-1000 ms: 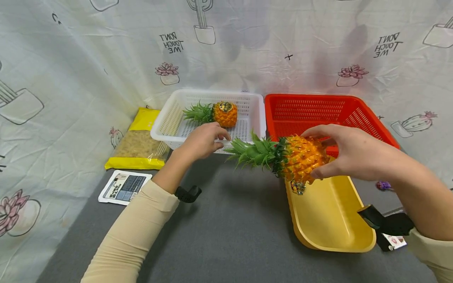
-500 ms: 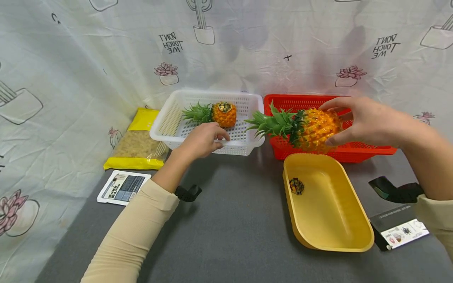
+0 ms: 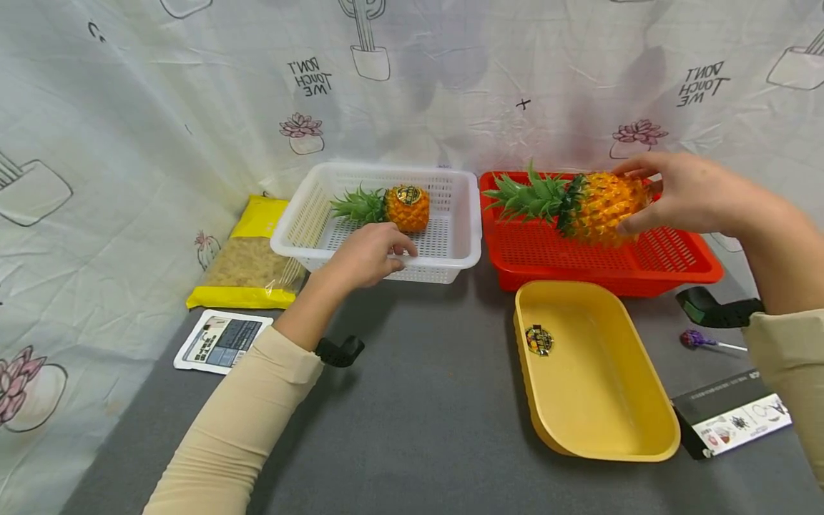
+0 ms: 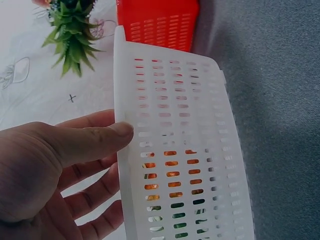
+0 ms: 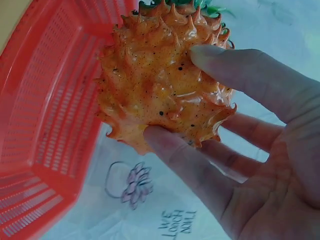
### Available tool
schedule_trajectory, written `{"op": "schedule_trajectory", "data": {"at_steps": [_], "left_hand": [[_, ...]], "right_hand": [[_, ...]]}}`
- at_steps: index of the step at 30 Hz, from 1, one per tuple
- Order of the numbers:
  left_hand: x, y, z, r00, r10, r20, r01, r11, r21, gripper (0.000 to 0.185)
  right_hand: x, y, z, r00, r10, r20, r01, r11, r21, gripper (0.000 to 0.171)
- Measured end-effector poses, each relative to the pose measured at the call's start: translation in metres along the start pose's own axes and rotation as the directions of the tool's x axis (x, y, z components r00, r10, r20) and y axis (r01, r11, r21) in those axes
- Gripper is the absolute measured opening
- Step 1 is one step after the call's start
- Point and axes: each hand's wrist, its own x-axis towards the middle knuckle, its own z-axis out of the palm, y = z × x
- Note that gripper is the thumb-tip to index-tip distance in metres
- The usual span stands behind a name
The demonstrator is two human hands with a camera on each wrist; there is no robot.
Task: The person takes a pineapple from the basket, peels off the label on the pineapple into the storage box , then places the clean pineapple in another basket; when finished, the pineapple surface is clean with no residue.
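Observation:
My right hand (image 3: 692, 193) grips an orange toy-like pineapple (image 3: 605, 204) by its round base, thumb and fingers spread about the spiky body. Its green leaves point left, and it is held over the red basket (image 3: 676, 275). In the right wrist view the pineapple (image 5: 165, 85) fills the upper middle. My left hand (image 3: 370, 254) holds the near rim of the white basket (image 3: 296, 239). The left wrist view shows the thumb outside the white basket's wall (image 4: 200, 125) and the fingers behind the rim. A second pineapple (image 3: 408, 211) lies on its side in the white basket.
A yellow bin (image 3: 592, 386) with a round dark sticker (image 3: 538, 340) inside stands before the red basket. At right are a lollipop (image 3: 695, 339) and a black-and-white box (image 3: 734, 415). A yellow bag (image 3: 247, 265) and a flat white packet (image 3: 222, 341) lie at left.
My right hand has carried the pineapple up, away and to the right, from above the yellow bin to over the red basket. My left hand has stayed at the white basket's rim.

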Motion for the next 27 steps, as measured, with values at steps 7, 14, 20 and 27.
{"op": "schedule_trajectory", "data": {"at_steps": [7,14,20,27], "left_hand": [[0.001,0.003,-0.003,1.000,-0.014,0.016,0.014,1.000,0.002,0.026],[0.002,0.004,-0.001,1.000,-0.013,0.017,0.013,1.000,0.002,0.027],[0.000,0.003,-0.001,1.000,-0.014,0.013,0.014,1.000,-0.004,0.028],[-0.002,0.004,0.001,1.000,-0.029,0.005,0.029,1.000,-0.005,0.027]], "right_hand": [[0.019,0.020,0.000,1.000,-0.003,0.010,0.004,0.999,-0.035,0.089],[0.038,0.040,0.004,0.999,0.032,0.007,-0.031,0.994,-0.107,0.081],[0.056,0.050,0.014,0.998,0.055,0.030,-0.051,0.991,-0.124,0.078],[0.073,0.056,0.030,0.992,0.099,0.078,-0.095,0.994,-0.053,0.075]]}}
